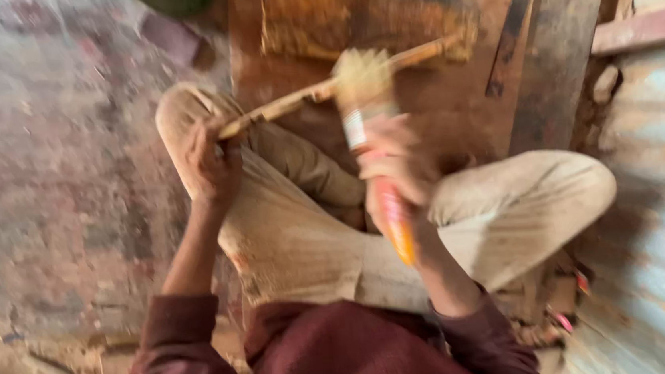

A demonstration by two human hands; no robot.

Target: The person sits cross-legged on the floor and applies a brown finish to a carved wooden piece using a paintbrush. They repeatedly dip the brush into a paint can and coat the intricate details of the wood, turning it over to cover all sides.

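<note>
Brown wooden board [454,112] on dusty floor behind. Left hand [210,161] closed around low end of thin stick [324,91], long axis rising rightward; right hand [395,169] gripping orange-handled brush [371,127], bristles touching stick's middle.

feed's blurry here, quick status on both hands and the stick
Left hand shut on thin wooden stick. Right hand shut on orange-handled brush, bristles against stick. Nothing in the way.
</note>
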